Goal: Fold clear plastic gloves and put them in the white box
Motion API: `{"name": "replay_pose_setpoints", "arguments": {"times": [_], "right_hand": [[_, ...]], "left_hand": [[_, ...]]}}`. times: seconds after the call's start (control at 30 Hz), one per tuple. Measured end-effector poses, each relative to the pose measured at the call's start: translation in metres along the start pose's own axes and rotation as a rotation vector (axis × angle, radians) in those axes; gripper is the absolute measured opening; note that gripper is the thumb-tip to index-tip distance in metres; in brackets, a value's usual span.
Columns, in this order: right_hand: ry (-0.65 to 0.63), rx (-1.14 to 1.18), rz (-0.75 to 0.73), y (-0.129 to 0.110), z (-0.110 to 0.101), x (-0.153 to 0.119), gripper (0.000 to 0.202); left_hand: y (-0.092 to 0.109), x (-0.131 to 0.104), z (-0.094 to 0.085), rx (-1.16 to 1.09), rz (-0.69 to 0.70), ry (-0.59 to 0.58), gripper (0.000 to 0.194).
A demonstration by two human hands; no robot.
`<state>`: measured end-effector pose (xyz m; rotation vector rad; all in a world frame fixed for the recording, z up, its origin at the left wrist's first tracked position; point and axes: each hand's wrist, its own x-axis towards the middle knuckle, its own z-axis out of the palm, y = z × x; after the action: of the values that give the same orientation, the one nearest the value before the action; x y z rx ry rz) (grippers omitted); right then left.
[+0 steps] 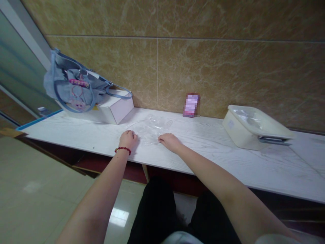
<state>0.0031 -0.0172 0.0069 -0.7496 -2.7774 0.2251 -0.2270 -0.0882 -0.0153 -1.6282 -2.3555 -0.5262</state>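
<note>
Crumpled clear plastic [153, 127] is what this person's got both hands at, lying flat-ish on the counter right in front of them, a bit left of the middle. Going big to small from where I'm standing: there's a brown marbled tile wall [177, 67] behind everything, then the long white wood-grain counter [203, 135] along the bottom of it. Up at the left end a light blue denim bag [87, 71] is slumped on a white box [111, 110], one strap trailing over the box top. Way over on the right sits a cream bin [243, 134] with a grey handle [275, 139] and some shiny see-through stuff in it, can't make out what. Between the plastic and the bin, a pinkish-purple rectangle [191, 105] leans at the wall, too blurred to read. Now the hands: the right hand [169, 141] has thumb and fingertips pinched together on the plastic's near right edge. The left hand [128, 139] is by the left edge, fingers curled in, knuckles up, and honestly I can't tell if it's got a grip on anything. Smallest thing, a red beaded bracelet [124, 148] on the left wrist.
</note>
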Motion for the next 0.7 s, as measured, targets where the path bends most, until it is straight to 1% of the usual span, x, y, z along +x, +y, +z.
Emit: {"name": "replay_pose_setpoints", "arguments": {"times": [0.1,0.2,0.33,0.47,0.6,0.7], "right_hand": [[0.006,0.028,-0.032,0.001,-0.004,-0.008,0.019],[0.052,0.087,-0.032,0.004,-0.005,-0.015,0.017],[0.107,0.252,0.072,0.008,-0.004,-0.023,0.014],[0.158,0.412,0.166,0.006,-0.004,-0.026,0.013],[0.222,0.521,0.219,0.001,-0.008,-0.028,0.014],[0.262,0.574,0.232,-0.003,-0.013,-0.030,0.015]], "left_hand": [[0.000,0.000,0.000,-0.017,-0.002,0.008,0.034],[0.001,-0.003,0.000,-0.052,-0.011,0.039,0.038],[0.000,-0.005,0.000,-0.120,0.012,0.095,0.041],[-0.003,-0.005,0.002,-0.162,0.050,0.094,0.039],[-0.004,-0.005,0.005,-0.146,0.067,0.094,0.039],[-0.004,-0.005,0.006,-0.158,0.071,0.108,0.039]]}}
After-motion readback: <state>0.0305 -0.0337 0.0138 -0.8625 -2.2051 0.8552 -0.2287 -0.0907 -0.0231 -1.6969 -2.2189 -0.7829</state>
